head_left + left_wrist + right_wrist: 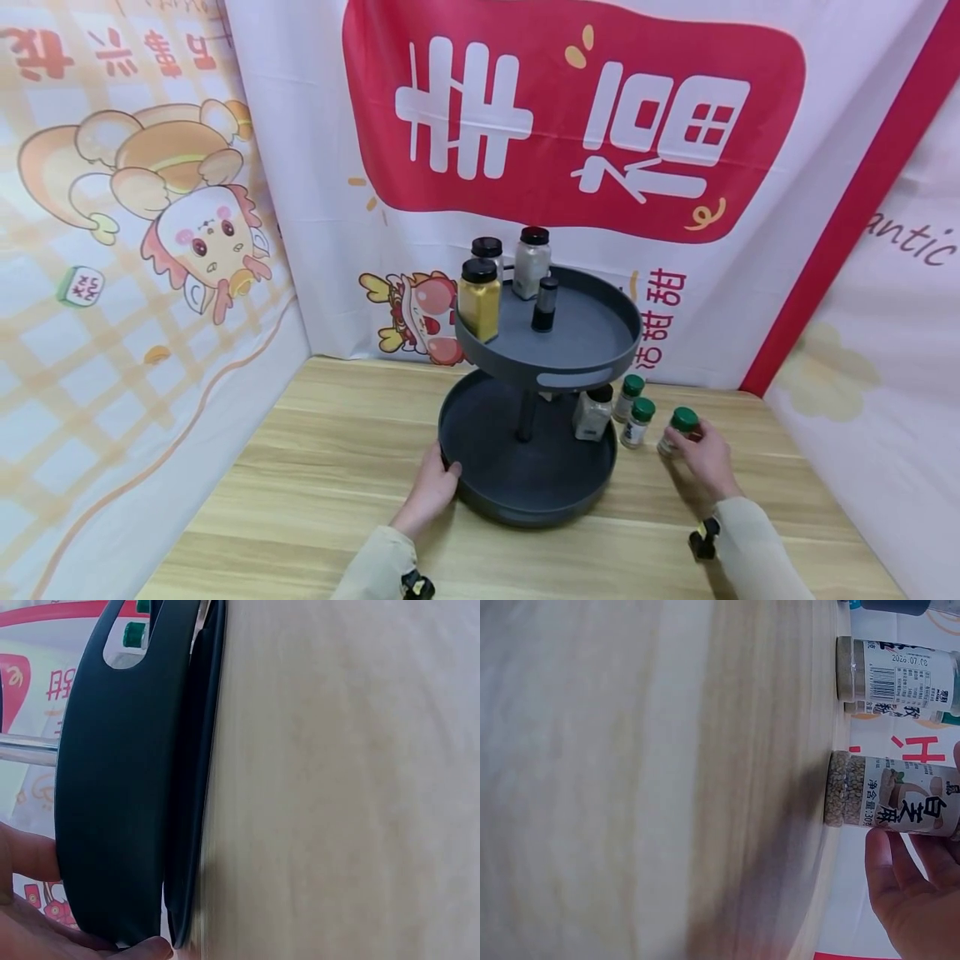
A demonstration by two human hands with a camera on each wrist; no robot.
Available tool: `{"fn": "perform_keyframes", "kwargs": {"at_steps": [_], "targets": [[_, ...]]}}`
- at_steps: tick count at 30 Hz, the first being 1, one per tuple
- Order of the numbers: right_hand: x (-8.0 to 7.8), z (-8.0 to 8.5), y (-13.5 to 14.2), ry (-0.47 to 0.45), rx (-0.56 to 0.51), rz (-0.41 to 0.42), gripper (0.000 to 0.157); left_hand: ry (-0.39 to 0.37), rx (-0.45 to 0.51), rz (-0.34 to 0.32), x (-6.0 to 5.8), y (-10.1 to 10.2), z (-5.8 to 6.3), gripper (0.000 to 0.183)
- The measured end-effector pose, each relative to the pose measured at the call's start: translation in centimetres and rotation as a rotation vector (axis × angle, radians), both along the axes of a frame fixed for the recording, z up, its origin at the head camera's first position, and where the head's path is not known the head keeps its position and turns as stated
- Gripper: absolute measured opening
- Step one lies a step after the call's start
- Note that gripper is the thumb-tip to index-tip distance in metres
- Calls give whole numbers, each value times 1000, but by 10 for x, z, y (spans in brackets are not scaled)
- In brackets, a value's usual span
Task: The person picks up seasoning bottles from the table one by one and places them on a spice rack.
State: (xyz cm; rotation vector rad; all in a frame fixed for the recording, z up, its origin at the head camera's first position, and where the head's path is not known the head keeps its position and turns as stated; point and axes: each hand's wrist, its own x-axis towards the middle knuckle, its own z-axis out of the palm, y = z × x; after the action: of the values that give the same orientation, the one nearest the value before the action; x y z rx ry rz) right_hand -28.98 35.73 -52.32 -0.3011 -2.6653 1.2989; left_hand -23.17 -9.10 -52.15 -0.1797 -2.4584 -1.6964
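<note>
One rack (pixel 495 458), two-tiered, dark grey, stands on the worktop (pixel 300 467). Lower tier: one black-capped jar (pixel 592 418), set at the right by the rim. Upper tier: one yellow jar (pixel 481 310), black-capped, at the left edge; one pale jar (pixel 531 271) behind; one further jar (pixel 487 247), mostly hidden; one small shaker (pixel 545 304), dark at the base.

One left hand (pixel 433 487), at the rack's near left, fingers (pixel 34 855) grasping the lower tier's rim. The head view hides much of this hold; the left wrist view shows fingers at the upper edge and the underside of the rim wall (pixel 112 802). That view alone shows a rounded cut-out in the wall, with a green cap (pixel 135 634) seen through it.

One seed jar (pixel 681 421), green-capped, to the right of the rack, at the worktop; whether its base touches cannot be told. One right hand (pixel 708 458) has its fingers closed round this jar. The head view gives the cap, which the right wrist view cuts off; the latter adds pale seeds and a printed label.

Two more green-capped jars (pixel 637 423), between the rack and the seed jar, on the worktop. The right wrist view adds a barcode on the nearer one; the farther is largely covered there.

One backdrop (pixel 577 108), red and white, printed with large characters, behind all.
</note>
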Motion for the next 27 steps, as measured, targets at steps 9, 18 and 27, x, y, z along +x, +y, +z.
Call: {"fn": "perform_keyframes", "kwargs": {"at_steps": [9, 18, 27], "targets": [[0, -4, 4, 38, 68, -28, 56, -39, -41, -2, 5, 2, 6, 55], [4, -2, 1, 40, 56, -34, 58, -122, 25, 42, -13, -5, 3, 51], [8, 1, -1, 57, 57, -22, 59, -206, 55, 75, -40, -18, 6, 57]]}}
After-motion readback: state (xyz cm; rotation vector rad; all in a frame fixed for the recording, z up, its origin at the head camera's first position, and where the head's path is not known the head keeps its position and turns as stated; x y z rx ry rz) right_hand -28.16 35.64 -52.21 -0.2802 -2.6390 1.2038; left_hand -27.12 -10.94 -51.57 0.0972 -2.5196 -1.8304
